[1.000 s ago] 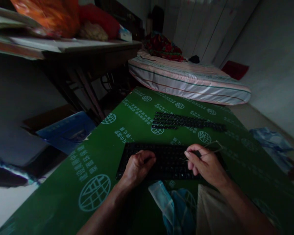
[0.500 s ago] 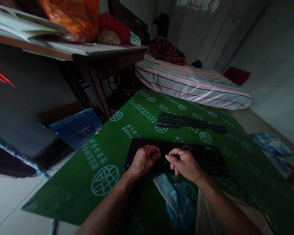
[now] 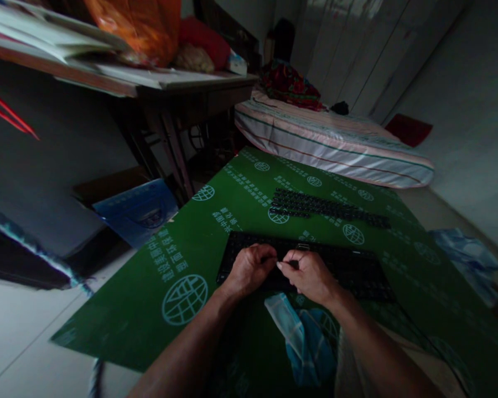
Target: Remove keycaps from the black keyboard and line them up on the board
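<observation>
A black keyboard [image 3: 357,271] lies on a green board [image 3: 149,337], partly covered by my hands. Over its middle, my left hand [image 3: 252,266] is closed in a pinch, and what its fingertips hold is too small to make out. My right hand [image 3: 309,272] almost meets it, fingertips at the left thumb and finger. From behind the right fingers sticks out a thin wire tool [image 3: 302,246], gripped in that hand. Beyond the keyboard, black keycaps [image 3: 327,207] lie in several slanted rows. A blue checked cloth [image 3: 309,345] lies just in front of the keyboard.
A cable [image 3: 423,334] runs from the keyboard's right end towards me. At the left stands a desk [image 3: 199,91] with an orange bag [image 3: 139,27] and papers. A blue paper bag [image 3: 139,210] is beneath it. Behind the board is a bed [image 3: 336,138] with striped bedding.
My right hand has moved left so that its fingertips come together with those of my left hand. The whole view has shifted slightly; keycaps and cloth lie as before.
</observation>
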Available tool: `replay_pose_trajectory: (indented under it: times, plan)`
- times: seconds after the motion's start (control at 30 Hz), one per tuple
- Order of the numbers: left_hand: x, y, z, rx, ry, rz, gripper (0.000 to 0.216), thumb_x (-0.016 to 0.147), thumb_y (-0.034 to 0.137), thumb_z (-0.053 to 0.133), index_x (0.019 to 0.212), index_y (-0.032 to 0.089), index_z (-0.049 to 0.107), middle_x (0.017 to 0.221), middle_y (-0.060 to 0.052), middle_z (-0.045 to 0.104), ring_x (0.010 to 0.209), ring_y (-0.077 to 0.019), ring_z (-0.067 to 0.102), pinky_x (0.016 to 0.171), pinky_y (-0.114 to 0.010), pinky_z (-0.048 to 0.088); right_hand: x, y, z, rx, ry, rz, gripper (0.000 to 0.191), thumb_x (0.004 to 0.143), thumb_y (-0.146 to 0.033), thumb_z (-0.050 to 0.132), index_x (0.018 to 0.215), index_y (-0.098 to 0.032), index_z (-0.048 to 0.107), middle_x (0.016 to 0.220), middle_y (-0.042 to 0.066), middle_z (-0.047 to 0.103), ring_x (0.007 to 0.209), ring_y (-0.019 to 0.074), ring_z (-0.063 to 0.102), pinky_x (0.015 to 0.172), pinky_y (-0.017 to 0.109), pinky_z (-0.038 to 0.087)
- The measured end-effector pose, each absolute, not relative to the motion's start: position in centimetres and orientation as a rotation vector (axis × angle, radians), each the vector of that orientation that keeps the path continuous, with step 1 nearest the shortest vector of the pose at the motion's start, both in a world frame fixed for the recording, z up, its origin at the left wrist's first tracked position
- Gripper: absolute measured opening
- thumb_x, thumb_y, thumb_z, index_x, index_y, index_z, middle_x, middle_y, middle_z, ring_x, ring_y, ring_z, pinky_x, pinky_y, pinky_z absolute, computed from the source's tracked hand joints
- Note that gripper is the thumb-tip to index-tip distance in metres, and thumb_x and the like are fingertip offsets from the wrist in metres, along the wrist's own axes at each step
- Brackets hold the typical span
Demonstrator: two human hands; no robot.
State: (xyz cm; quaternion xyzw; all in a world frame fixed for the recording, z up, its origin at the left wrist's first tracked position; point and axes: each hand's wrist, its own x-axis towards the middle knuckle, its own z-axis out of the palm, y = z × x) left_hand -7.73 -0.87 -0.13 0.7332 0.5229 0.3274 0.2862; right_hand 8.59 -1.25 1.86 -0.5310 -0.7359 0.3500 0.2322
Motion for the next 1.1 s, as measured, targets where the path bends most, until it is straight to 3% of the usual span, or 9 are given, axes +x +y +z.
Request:
replay_pose_trajectory:
  times: [0.33, 0.57, 0.7, 1.1]
  plan:
    - [-7.8, -1.2, 0.1, 2.017, 1.402, 0.844, 0.017, 0.072, 0.012, 0.055, 0.083, 0.017, 0.066, 0.080, -0.003, 0.067, 0.075, -0.0170, 0.061, 0.069, -0.026, 0.047, 8.6, -1.5, 0.6, -1.582, -1.883, 0.902, 0.016, 0.071, -0.035, 0.058, 0.064, -0.021, 0.056, 0.042, -0.006, 0.042, 0.037, 0.0085, 0.036, 0.036, 0.019, 0.022]
    - [-7.5, -1.8, 0.4, 2.319, 1.143, 0.814, 0.024, 0.070, 0.010, 0.056, 0.091, 0.016, 0.066, 0.093, -0.007, 0.064, 0.095, -0.0217, 0.054, 0.087, -0.034, 0.043, 7.8, -2.2, -0.7, -1.596, -1.817, 0.723, 0.004, 0.071, -0.026, 0.053, 0.071, -0.022, 0.052, 0.054, -0.002, 0.054, 0.048, 0.0131, 0.050, 0.045, 0.020, 0.034]
    - [-7.1, -2.0, 0.8, 2.301, 1.133, 0.811, 0.024, 0.072, 0.014, 0.059, 0.094, 0.017, 0.066, 0.094, -0.007, 0.064, 0.096, -0.0224, 0.053, 0.086, -0.035, 0.044, 7.4, -2.4, -1.0, -1.552, -1.764, 0.644, 0.005, 0.069, -0.019, 0.049, 0.072, -0.022, 0.049, 0.056, -0.002, 0.054, 0.048, 0.0127, 0.051, 0.047, 0.020, 0.037]
    - [-6.8, -1.5, 0.6, 2.212, 1.278, 0.697, 0.011, 0.069, 0.015, 0.064, 0.078, 0.018, 0.069, 0.088, -0.005, 0.065, 0.090, -0.0207, 0.055, 0.081, -0.031, 0.043, 7.4, -2.8, -2.5, -1.432, -1.644, 0.628, 0.006, 0.067, -0.017, 0.046, 0.065, -0.021, 0.043, 0.051, -0.005, 0.045, 0.045, 0.0101, 0.046, 0.047, 0.019, 0.033]
